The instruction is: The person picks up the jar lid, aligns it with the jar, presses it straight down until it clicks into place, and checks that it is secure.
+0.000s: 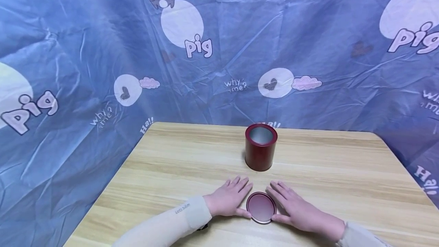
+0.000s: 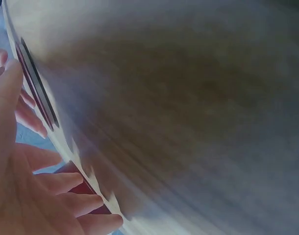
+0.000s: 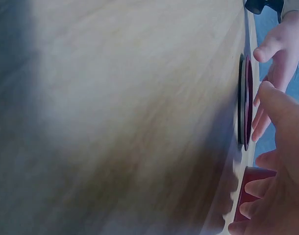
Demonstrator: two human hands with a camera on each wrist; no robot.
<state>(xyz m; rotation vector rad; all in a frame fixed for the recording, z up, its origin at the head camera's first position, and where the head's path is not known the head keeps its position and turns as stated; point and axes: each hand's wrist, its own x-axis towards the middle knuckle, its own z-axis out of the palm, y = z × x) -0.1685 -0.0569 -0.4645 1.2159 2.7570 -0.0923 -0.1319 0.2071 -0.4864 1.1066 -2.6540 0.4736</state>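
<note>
A round dark red lid (image 1: 261, 207) lies on the wooden table near its front, between both hands. My left hand (image 1: 228, 199) is on its left side, fingers extended forward and thumb tip right at the lid's near edge. Mirroring it on the right, my right hand (image 1: 301, 209) has straight fingers and its thumb tip at the opposite near edge. Seen from the side in the right wrist view, the lid (image 3: 248, 105) shows a thin rim. Beyond the fingertips stands a dark red tin (image 1: 259, 157), upright and uncovered, with a silvery inside.
Light wood-grain table (image 1: 192, 144) with rounded far corners carries the tin and lid. A blue printed cloth (image 1: 226, 48) with cartoon pigs and lettering hangs behind the table and along its sides.
</note>
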